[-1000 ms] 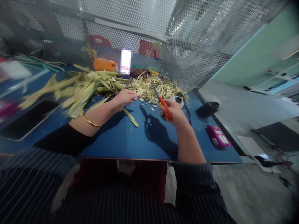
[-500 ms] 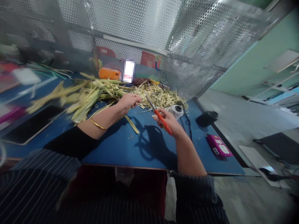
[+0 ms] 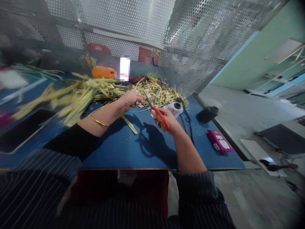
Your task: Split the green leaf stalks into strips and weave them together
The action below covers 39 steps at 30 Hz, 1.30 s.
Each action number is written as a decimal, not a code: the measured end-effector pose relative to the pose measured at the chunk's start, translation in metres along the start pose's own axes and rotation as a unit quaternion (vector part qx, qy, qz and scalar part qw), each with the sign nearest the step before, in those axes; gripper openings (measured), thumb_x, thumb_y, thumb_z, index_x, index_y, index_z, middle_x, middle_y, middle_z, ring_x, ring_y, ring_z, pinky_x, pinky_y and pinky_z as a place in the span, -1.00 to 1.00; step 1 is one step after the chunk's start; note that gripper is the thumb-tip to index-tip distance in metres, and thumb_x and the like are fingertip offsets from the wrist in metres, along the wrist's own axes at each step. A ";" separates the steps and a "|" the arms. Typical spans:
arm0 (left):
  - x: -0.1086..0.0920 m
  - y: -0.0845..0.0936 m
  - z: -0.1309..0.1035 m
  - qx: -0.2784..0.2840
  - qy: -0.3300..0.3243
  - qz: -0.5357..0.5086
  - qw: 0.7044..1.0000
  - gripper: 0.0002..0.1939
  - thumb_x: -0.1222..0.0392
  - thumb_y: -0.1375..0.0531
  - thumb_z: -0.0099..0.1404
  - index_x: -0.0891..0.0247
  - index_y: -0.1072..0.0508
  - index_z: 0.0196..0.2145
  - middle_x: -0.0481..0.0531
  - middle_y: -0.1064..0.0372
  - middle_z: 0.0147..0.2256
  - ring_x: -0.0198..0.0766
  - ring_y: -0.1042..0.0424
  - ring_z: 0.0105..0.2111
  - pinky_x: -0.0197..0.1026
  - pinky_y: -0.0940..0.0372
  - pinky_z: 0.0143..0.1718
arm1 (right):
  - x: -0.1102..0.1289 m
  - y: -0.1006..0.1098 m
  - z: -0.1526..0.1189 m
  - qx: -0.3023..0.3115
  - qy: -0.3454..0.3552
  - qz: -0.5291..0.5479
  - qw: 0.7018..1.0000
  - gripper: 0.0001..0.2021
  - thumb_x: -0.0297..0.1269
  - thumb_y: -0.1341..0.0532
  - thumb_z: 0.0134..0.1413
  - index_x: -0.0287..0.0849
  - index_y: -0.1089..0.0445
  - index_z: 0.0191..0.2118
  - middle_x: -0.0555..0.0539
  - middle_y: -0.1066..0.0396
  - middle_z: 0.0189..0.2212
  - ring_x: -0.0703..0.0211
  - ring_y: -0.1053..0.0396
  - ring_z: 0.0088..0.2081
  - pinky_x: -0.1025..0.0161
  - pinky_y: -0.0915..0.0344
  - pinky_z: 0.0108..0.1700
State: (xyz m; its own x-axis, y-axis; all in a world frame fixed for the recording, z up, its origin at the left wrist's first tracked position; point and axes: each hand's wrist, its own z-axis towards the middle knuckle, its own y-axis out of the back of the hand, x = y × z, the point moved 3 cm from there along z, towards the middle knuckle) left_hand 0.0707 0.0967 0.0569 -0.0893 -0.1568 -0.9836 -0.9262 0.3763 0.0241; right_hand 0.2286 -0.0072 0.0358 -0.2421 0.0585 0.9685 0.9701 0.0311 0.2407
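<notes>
My right hand (image 3: 166, 119) is wrapped round the handles of orange-red scissors (image 3: 162, 118), whose blades are apart and point up and left. Just left of the blades, my left hand (image 3: 132, 100) is closed in a pinch; whatever sits between its fingertips is too small to make out. A heap of cut pale-green strips (image 3: 159, 92) lies behind both hands. Long pale stalks and leaves (image 3: 82, 101) spread to the left, partly behind my left forearm. One loose strip (image 3: 130, 124) rests on the blue table (image 3: 107, 156) below my left hand.
Beside my right hand is a white roll (image 3: 175, 109). Farther right are a black object (image 3: 206, 114) and a magenta box (image 3: 219, 141). A dark flat tablet-like object (image 3: 23, 130) lies left. An orange packet (image 3: 104, 72) stands near the perforated metal screen (image 3: 124, 44).
The scissors' blades are now wider apart and nearer my left fingertips. The whole view has shifted a little, so the table's things appear farther left and slightly higher.
</notes>
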 end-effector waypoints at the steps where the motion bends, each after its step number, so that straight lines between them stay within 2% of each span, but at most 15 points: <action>1: -0.001 0.000 0.001 0.007 0.001 0.004 1.000 -0.86 0.50 -0.16 0.12 0.37 -0.37 -0.53 -0.03 -0.32 -0.55 -0.56 -0.04 -0.69 -0.35 0.25 -0.66 | 0.001 0.000 0.000 -0.003 -0.004 0.002 1.000 -0.47 0.22 -0.31 -0.18 -0.14 -0.38 -0.22 0.07 -0.24 -0.51 0.40 -0.16 -0.62 0.41 -0.16 -0.67; 8: 0.005 0.003 0.013 0.045 -0.009 0.035 0.998 -0.82 0.48 -0.17 0.05 0.33 -0.32 -0.63 -0.04 -0.27 -0.59 -0.55 0.02 -0.71 -0.34 0.29 -0.67 | 0.002 -0.001 0.001 -0.021 0.000 -0.028 0.999 -0.53 0.17 -0.34 -0.20 -0.16 -0.38 -0.33 0.10 -0.18 -0.60 0.39 -0.11 -0.65 0.38 -0.10 -0.68; 15: 0.000 -0.001 0.011 0.014 -0.001 0.046 0.999 -0.81 0.49 -0.22 -0.02 0.32 -0.34 -0.65 -0.05 -0.28 -0.63 -0.54 0.04 -0.72 -0.28 0.26 -0.63 | 0.002 -0.004 0.002 -0.049 0.016 -0.057 0.997 -0.55 0.17 -0.31 -0.18 -0.18 -0.39 -0.43 0.10 -0.10 -0.66 0.37 -0.07 -0.66 0.35 -0.01 -0.68; 24: 0.000 0.001 0.014 0.027 -0.003 0.043 0.999 -0.80 0.45 -0.23 0.10 0.35 -0.39 -0.63 -0.02 -0.30 -0.60 -0.54 0.02 -0.70 -0.28 0.28 -0.61 | -0.002 -0.001 0.003 -0.057 0.039 -0.082 0.994 -0.55 0.18 -0.28 -0.13 -0.18 -0.40 -0.39 0.12 -0.10 -0.68 0.35 -0.09 -0.67 0.34 -0.04 -0.63; 27: -0.002 0.000 0.011 0.019 -0.001 0.034 0.999 -0.79 0.45 -0.25 0.11 0.35 -0.38 -0.64 -0.03 -0.29 -0.60 -0.54 -0.01 -0.69 -0.28 0.21 -0.62 | 0.000 0.001 0.004 -0.075 0.064 -0.122 0.988 -0.53 0.18 -0.24 -0.08 -0.18 -0.44 -0.29 0.09 -0.20 -0.63 0.32 -0.15 -0.63 0.32 -0.12 -0.57; 30: -0.013 0.003 -0.003 0.010 -0.013 -0.019 1.000 -0.86 0.50 -0.25 0.12 0.37 -0.45 -0.54 0.00 -0.34 -0.53 -0.54 -0.12 -0.64 -0.32 0.05 -0.60 | 0.000 0.006 0.006 -0.119 0.060 -0.271 0.953 -0.53 0.17 -0.17 0.01 -0.19 -0.46 -0.26 -0.03 -0.37 -0.53 0.22 -0.29 -0.51 0.29 -0.17 -0.46; 34: -0.040 0.019 -0.032 -0.009 -0.069 -0.124 0.990 -0.88 0.44 -0.24 0.19 0.36 -0.47 -0.49 -0.01 -0.37 -0.48 -0.53 -0.19 -0.58 -0.33 -0.16 -0.52 | 0.001 0.006 0.005 -0.154 0.007 -0.504 0.850 -0.57 0.07 -0.15 0.07 -0.22 -0.42 -0.15 -0.23 -0.50 -0.34 -0.03 -0.43 -0.28 0.21 -0.22 -0.31; 36: -0.051 0.033 -0.049 -0.027 -0.096 -0.156 0.983 -0.87 0.37 -0.25 0.22 0.33 -0.47 -0.48 -0.05 -0.36 -0.49 -0.55 -0.17 -0.59 -0.35 -0.18 -0.50 | 0.000 0.003 0.005 -0.144 -0.022 -0.553 0.820 -0.55 0.03 -0.17 0.06 -0.24 -0.36 -0.06 -0.28 -0.51 -0.27 -0.09 -0.46 -0.23 0.19 -0.24 -0.29; 38: -0.058 0.047 -0.066 -0.038 -0.111 -0.153 0.981 -0.88 0.27 -0.26 0.24 0.30 -0.49 -0.46 -0.06 -0.38 -0.46 -0.53 -0.18 -0.59 -0.32 -0.21 -0.49 | -0.003 0.000 0.004 -0.128 -0.038 -0.579 0.804 -0.54 -0.01 -0.18 0.06 -0.25 -0.33 -0.04 -0.29 -0.51 -0.25 -0.11 -0.47 -0.21 0.17 -0.25 -0.29; 39: -0.062 0.052 -0.075 -0.044 -0.146 -0.134 0.979 -0.89 0.21 -0.30 0.22 0.27 -0.52 -0.44 -0.04 -0.39 -0.44 -0.50 -0.20 -0.58 -0.29 -0.23 -0.49 | -0.005 -0.001 0.005 -0.120 -0.039 -0.590 0.798 -0.56 -0.03 -0.17 0.07 -0.25 -0.32 -0.04 -0.29 -0.52 -0.25 -0.12 -0.47 -0.21 0.17 -0.25 -0.29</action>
State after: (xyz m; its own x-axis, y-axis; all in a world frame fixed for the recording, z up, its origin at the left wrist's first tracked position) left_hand 0.0001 0.0575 0.1326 0.2582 0.0344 -0.9655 -0.9312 0.2749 -0.2393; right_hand 0.2282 -0.0029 0.0306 -0.9797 0.1927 0.0544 0.0393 -0.0813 0.9959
